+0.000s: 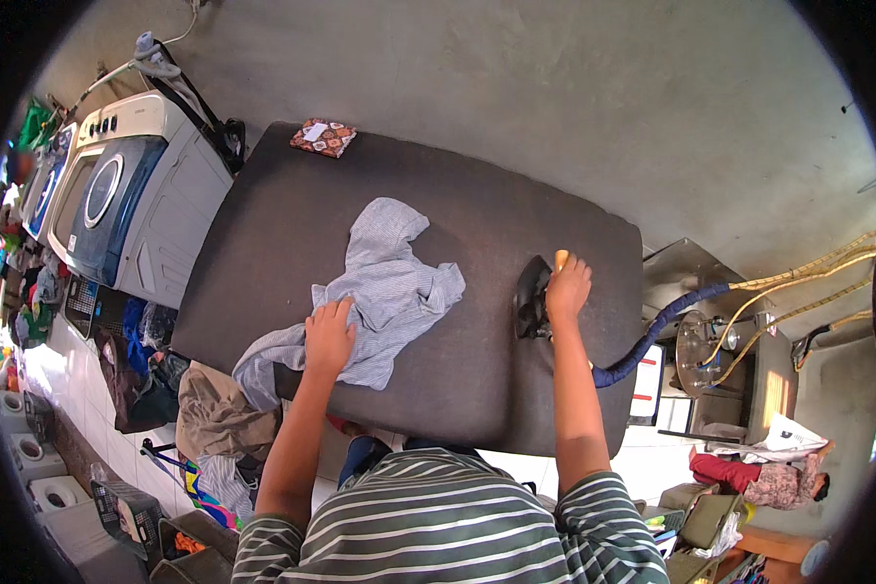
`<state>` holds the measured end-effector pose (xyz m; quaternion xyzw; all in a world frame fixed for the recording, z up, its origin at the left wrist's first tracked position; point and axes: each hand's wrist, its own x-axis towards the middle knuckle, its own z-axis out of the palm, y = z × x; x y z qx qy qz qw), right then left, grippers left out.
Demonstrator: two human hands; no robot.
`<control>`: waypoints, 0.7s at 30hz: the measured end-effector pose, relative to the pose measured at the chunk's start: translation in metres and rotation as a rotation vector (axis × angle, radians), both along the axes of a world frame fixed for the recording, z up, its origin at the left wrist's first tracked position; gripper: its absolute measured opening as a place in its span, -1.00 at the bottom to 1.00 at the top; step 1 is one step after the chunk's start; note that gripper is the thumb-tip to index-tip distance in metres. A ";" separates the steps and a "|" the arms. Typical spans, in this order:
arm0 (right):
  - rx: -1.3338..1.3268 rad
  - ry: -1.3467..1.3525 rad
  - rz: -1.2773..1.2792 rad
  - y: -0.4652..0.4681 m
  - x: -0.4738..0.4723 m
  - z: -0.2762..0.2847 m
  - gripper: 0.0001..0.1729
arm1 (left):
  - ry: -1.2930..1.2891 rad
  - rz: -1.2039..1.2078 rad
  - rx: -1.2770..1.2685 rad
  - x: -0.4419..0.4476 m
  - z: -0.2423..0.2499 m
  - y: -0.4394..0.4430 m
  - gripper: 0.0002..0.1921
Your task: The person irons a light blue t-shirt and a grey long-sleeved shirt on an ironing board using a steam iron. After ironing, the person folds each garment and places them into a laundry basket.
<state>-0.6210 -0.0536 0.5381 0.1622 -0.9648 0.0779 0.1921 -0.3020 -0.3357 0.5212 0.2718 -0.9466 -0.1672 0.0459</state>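
A light blue-grey striped garment (390,292) lies crumpled on the dark padded ironing table (482,212), one end hanging past the near left edge. My left hand (330,332) rests on its left part, fingers spread flat on the cloth. To the right, my right hand (569,285) is closed on the wooden handle of a dark steam iron (531,299). The iron is on the table, apart from the garment. A blue-wrapped hose (650,343) runs from near the iron toward the right.
A patterned booklet (323,138) lies at the table's far left corner. Washing machines (109,197) stand left. A heap of clothes (223,412) is beside the near left edge. Boiler equipment (697,354) with hoses stands right. Another person (766,482) holds cloth at lower right.
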 end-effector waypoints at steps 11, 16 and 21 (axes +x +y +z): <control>-0.477 -1.090 0.697 -0.125 0.038 0.025 -0.68 | 0.401 0.045 0.183 0.074 0.114 -0.050 -0.75; -1.092 -0.873 0.678 -0.098 -0.014 0.176 -0.85 | 0.773 0.303 0.136 0.093 0.216 -0.155 -0.83; -0.949 -0.552 0.348 -0.127 -0.049 0.290 -0.78 | 0.988 0.256 0.658 -0.017 0.270 -0.287 -0.75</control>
